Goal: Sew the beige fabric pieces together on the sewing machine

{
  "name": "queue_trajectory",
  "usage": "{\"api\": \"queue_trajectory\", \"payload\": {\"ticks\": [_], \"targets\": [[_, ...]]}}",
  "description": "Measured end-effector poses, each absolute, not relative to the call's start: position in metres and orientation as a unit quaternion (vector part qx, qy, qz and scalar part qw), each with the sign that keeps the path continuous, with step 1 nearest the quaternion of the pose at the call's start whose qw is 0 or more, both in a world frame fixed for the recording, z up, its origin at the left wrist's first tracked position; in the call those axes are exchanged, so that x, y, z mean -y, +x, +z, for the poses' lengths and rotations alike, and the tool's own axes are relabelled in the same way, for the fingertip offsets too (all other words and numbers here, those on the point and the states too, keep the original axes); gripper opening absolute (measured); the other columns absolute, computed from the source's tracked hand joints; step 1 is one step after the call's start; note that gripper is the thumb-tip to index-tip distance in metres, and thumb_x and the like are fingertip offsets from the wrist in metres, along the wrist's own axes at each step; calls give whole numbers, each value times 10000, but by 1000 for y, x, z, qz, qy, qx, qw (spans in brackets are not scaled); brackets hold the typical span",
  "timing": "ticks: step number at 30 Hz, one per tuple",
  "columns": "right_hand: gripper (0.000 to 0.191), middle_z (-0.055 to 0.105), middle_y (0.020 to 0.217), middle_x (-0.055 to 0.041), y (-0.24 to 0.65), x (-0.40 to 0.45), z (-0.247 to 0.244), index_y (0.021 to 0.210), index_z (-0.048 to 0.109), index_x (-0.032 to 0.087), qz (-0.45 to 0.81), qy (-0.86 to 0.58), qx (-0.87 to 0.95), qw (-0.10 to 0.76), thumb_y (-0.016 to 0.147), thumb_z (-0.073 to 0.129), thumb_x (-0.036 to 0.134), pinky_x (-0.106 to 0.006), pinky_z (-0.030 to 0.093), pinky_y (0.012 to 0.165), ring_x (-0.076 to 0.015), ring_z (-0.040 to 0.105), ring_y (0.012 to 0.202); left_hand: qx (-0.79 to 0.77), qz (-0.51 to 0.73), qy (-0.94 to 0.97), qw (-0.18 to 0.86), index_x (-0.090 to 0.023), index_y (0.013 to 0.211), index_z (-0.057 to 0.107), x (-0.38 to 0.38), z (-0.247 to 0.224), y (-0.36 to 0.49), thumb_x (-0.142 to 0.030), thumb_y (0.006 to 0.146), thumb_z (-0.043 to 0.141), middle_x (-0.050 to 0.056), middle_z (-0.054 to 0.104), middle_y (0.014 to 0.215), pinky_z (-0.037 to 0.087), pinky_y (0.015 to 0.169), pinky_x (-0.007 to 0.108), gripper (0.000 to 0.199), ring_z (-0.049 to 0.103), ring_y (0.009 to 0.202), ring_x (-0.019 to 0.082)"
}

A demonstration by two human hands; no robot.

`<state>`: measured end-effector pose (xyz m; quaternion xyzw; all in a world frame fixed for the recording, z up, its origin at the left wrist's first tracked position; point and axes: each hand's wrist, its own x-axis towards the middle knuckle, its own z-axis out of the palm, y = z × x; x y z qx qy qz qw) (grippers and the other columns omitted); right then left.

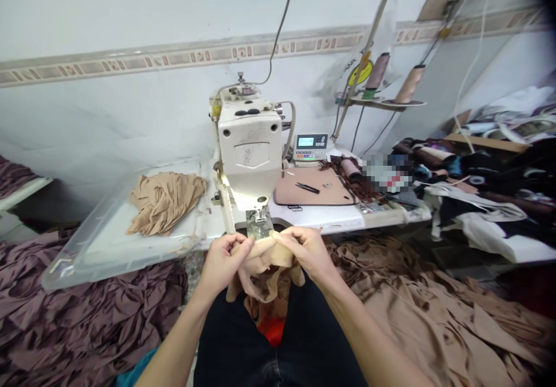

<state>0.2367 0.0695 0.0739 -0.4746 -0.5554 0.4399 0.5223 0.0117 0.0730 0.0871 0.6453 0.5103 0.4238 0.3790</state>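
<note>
A person sits facing a sewing machine, gathering a beige fabric piece between both hands. The piece is held up just in front of the machine's needle area, on the person's side, with its loose folds hanging below over the lap.

The left hand pinches the upper edge between thumb and fingers; the right hand pinches the same edge farther right, so the cloth spans the gap between the two grips and droops beneath them. Whether the edge is doubled there cannot be told.

The fabric looks light, thin and soft, likely to curl, sag and shift rather than hold a shape; it should not break, though it may stretch. Fingertip pinches near the edge, set apart on either side, seem the best hold, keeping that edge straight while the rest hangs.

Left of the machine, a crumpled tan cloth bundle lies on a translucent plastic tray. Right of the machine, black thread snips rest on a tan pad on the worktop.
</note>
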Motion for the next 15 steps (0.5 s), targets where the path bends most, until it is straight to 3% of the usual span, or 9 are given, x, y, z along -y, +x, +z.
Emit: {"api": "queue_trajectory", "payload": {"ticks": [4,9,15], "targets": [[391,504,595,17,235,-76,71,650,698,160,435,-480,534,542,827,784,498,-283,333,574,-147,424,609,-524,462,589,407,-187,830,625,-81,92,20,-502,838,781,-74,464,581,344,527,217,351,440,526,116],[442,449,578,32,237,-88,68,584,602,183,427,-474,524,564,833,775,504,-287,324,584,-141,388,600,-501,515,577,388,-200,926,608,-96,87,27,-438,846,789,-58,504,673,428,613,241,309,517,605,140],[521,408,539,46,240,-104,68,540,497,215,413,-469,524,579,828,786,539,-289,309,560,-135,370,557,-474,537,554,424,-199,1036,616,-111,77,33,-407,861,815,-94,457,603,409,578,238,337,475,534,131]]}}
